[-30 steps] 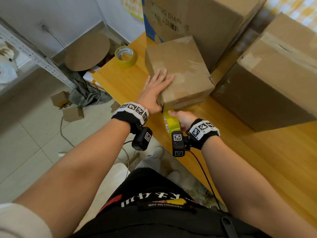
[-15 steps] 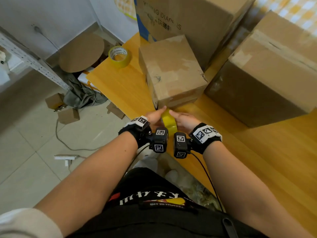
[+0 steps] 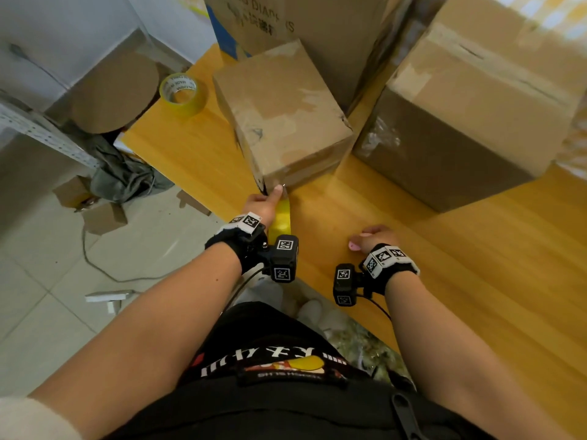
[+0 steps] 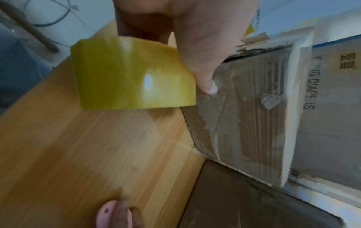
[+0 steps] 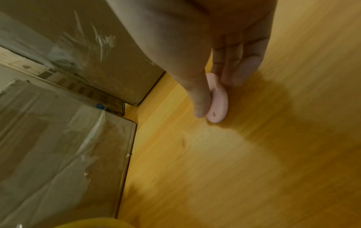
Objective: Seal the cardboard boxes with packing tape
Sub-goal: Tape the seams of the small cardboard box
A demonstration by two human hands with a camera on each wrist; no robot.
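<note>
A small worn cardboard box [image 3: 282, 115] stands on the wooden table [image 3: 476, 281]. At its near corner my left hand [image 3: 265, 203] grips a yellow packing tape roll [image 3: 281, 219], held upright just above the table. In the left wrist view the thumb [image 4: 207, 86] presses clear tape against the box side [image 4: 254, 108], right beside the roll [image 4: 132, 74]. To the right, my right hand [image 3: 371, 238] pinches a small pink cutter [image 3: 354, 246] low on the table. The right wrist view shows thumb and fingers closed on that cutter [image 5: 217, 104].
A second tape roll [image 3: 182, 93] lies at the table's far-left corner. A large taped box [image 3: 476, 106] stands at the right and a printed diaper box [image 3: 301, 20] behind. The table's left edge drops to a floor with a cable and cardboard scraps [image 3: 104, 217].
My left hand left the box top and took hold of the tape roll at the near corner. My right hand released the roll and moved right to the pink cutter.
</note>
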